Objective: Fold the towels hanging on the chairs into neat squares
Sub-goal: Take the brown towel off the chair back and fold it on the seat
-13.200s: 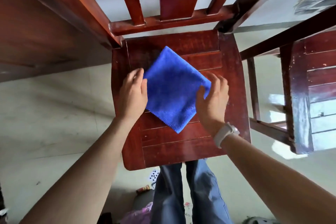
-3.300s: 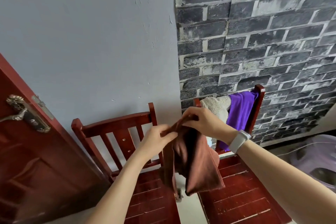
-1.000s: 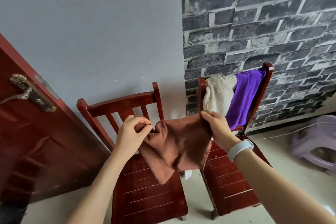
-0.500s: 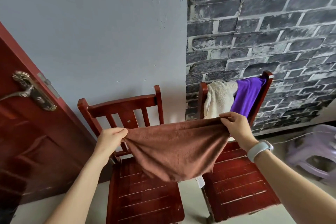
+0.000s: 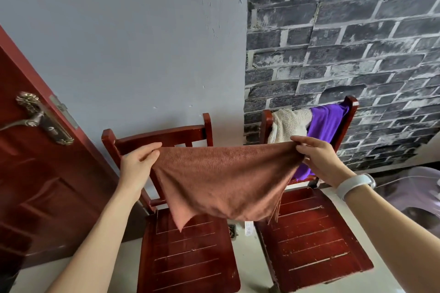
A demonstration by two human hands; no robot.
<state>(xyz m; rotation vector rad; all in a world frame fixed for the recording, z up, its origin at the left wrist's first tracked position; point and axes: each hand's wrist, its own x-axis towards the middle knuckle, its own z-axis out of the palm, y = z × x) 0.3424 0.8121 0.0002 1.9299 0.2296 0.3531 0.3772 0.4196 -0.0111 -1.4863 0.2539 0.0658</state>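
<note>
Step in hand: spreading the brown towel [image 5: 221, 181] flat in the air, ahead of the first fold.
Left hand [image 5: 137, 162]: pinching the towel's upper left corner, fingers curling round the cloth.
Right hand [image 5: 316, 159]: pinching the upper right corner, thumb over fingers; white wristband [image 5: 354, 185] showing on the wrist.
Brown towel: hanging between both hands, top edge pulling nearly taut, lower edge sagging uneven, one corner dangling just over the back edge of the left chair's seat [image 5: 188, 257].
Still waiting: cream towel [image 5: 288, 126] and purple towel [image 5: 328, 123], both draping over the right chair's backrest [image 5: 352, 107].
Left chair backrest [image 5: 162, 135]: carrying nothing, partly hiding behind the towel.
Next move, by my reckoning: either bringing the two held corners together or lowering the towel onto a seat; corners need matching before any crease.
Risk: the uneven lower edge folding skewed.
</note>
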